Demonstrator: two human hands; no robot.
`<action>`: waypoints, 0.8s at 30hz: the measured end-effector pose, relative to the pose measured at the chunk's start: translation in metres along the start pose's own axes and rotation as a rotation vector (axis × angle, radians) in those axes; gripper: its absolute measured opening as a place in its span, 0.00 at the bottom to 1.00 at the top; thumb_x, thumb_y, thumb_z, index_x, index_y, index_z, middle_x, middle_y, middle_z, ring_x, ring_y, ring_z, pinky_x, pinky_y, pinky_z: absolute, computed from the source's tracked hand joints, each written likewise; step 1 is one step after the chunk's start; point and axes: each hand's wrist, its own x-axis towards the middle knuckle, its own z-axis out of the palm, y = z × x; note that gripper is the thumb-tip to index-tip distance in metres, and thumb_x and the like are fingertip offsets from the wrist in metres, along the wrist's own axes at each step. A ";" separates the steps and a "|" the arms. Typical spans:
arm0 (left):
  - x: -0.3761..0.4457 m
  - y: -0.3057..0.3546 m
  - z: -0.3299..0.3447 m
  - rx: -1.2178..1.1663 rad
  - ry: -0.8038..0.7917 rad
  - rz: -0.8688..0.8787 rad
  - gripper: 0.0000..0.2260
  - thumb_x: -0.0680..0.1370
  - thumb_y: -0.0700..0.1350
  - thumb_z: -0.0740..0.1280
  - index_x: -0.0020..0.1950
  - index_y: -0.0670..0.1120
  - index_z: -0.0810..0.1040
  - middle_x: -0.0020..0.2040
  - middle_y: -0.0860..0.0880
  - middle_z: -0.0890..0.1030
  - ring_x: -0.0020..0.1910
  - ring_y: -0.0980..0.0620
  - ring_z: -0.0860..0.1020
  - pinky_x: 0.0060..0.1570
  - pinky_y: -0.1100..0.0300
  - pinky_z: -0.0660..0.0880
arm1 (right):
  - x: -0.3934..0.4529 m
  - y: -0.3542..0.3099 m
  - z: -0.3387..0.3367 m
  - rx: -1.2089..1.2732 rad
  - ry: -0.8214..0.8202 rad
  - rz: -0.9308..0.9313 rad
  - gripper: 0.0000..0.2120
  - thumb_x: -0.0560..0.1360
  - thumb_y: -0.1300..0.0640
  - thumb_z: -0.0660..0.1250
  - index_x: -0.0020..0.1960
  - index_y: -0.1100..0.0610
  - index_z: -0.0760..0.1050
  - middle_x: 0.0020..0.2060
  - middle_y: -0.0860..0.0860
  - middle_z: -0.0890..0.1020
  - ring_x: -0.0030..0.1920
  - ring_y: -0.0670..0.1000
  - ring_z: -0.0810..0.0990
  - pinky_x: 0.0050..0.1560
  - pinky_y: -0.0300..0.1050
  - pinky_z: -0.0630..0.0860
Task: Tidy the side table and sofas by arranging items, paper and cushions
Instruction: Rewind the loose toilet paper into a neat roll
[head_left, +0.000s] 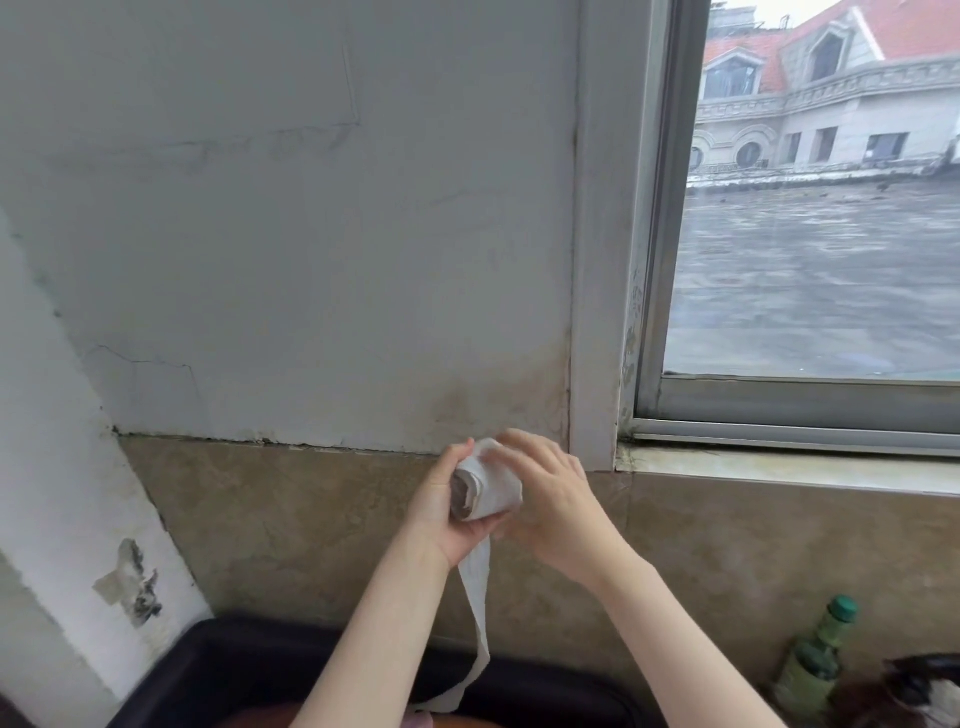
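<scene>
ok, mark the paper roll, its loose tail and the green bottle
paper roll (493, 486): head view, on the wound white body between the hands.
loose tail (480, 603): head view, midway down the hanging strip.
green bottle (815, 660): head view, on the body below the cap.

Paper roll (491, 480): white, with a grey-brown core end. Wall (291, 218): pale grey-white, cracked, brown-stained near the lower right. Tile band (291, 519): mottled beige-brown. Bottle (815, 660): green, green cap. Sofa edge (218, 670): black. Roof outside (914, 26): orange-red.
</scene>
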 end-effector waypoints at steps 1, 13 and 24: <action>-0.001 0.000 0.001 -0.027 -0.021 -0.012 0.14 0.74 0.49 0.68 0.53 0.40 0.77 0.43 0.39 0.81 0.42 0.42 0.80 0.39 0.50 0.80 | -0.001 0.001 0.002 -0.019 -0.093 -0.013 0.39 0.64 0.57 0.76 0.71 0.47 0.63 0.69 0.40 0.63 0.71 0.43 0.58 0.66 0.42 0.55; -0.005 0.003 -0.001 0.047 -0.115 -0.071 0.14 0.80 0.39 0.54 0.47 0.36 0.78 0.38 0.39 0.82 0.38 0.43 0.81 0.38 0.54 0.79 | 0.007 0.000 -0.014 0.220 -0.103 0.010 0.28 0.63 0.57 0.73 0.62 0.49 0.72 0.56 0.37 0.73 0.59 0.41 0.71 0.61 0.48 0.69; 0.013 0.005 0.000 0.117 -0.093 -0.083 0.17 0.83 0.47 0.53 0.53 0.37 0.76 0.45 0.42 0.83 0.43 0.44 0.83 0.53 0.45 0.74 | -0.005 -0.004 -0.025 0.770 -0.463 0.321 0.18 0.66 0.58 0.72 0.55 0.53 0.78 0.42 0.48 0.81 0.43 0.46 0.80 0.43 0.42 0.77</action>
